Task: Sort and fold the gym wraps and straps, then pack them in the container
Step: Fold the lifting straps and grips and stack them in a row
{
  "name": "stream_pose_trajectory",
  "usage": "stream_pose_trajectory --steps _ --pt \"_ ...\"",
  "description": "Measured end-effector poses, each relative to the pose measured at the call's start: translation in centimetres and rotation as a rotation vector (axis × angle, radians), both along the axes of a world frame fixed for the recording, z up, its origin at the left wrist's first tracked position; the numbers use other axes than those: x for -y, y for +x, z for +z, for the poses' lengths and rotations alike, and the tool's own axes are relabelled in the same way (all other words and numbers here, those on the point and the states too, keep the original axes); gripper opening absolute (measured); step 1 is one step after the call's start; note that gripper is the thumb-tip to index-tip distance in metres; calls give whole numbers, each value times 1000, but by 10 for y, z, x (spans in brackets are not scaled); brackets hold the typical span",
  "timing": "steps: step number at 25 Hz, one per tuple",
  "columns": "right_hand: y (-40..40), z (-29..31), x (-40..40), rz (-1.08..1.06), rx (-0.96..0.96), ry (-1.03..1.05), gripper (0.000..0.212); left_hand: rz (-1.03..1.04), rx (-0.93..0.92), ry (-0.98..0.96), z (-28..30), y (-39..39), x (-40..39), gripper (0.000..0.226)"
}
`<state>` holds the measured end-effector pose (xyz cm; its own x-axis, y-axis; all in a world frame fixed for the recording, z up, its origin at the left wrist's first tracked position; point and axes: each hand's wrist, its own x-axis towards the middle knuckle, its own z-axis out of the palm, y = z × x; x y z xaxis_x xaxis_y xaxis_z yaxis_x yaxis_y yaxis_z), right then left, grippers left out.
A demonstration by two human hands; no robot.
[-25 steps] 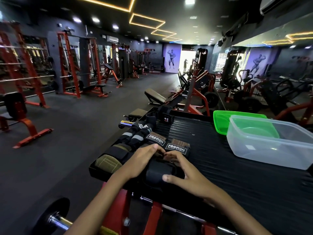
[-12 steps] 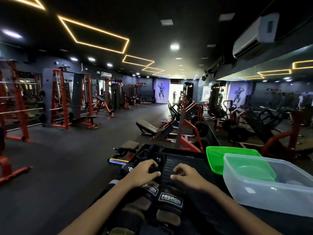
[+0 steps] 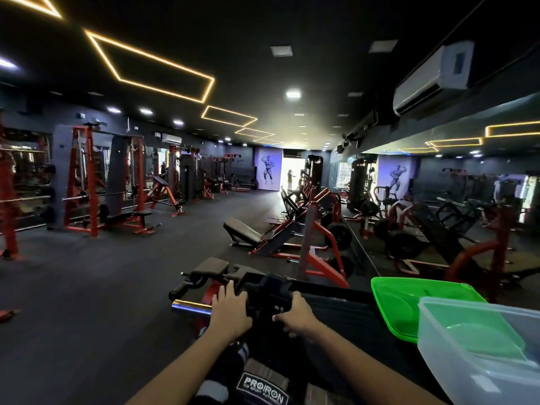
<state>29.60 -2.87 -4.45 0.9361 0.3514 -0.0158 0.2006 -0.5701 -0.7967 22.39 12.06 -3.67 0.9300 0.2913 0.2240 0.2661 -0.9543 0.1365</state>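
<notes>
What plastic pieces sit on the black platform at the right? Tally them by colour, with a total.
Green lid: 1
Clear container: 1
Total: 2

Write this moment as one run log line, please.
left hand: holds black strap | right hand: holds it too | container: no strap visible inside

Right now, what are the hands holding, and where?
Both hands grip one black padded gym wrap at the far end of the row: left hand its left edge, right hand its right edge.
</notes>
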Motion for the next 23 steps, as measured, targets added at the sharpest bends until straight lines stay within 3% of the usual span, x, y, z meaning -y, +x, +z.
stream_pose_trajectory --steps 3,8,12,14,17,19,23 --pt "7 -10 -9 -52 -93 107 24 -74 -103 -155 -6 14 -18 42" --pt "8 1 23 -70 273 64 11 -335 -64 -223 -3 10 -27 41" --pt "-12 30 70 -86 423 120 15 -558 86 -427 21 -3 -13 21" --pt "-30 48 91 -97 403 279 17 -640 93 -679 40 -14 1 26" --pt "-58 73 123 -95 385 445 12 -762 -81 -1223 68 -40 30 34" --pt "-79 85 151 -45 237 556 4 -834 -164 -1280 80 -54 48 37" --pt "-116 87 206 -17 -12 506 45 -896 -237 -1269 98 -71 87 32"
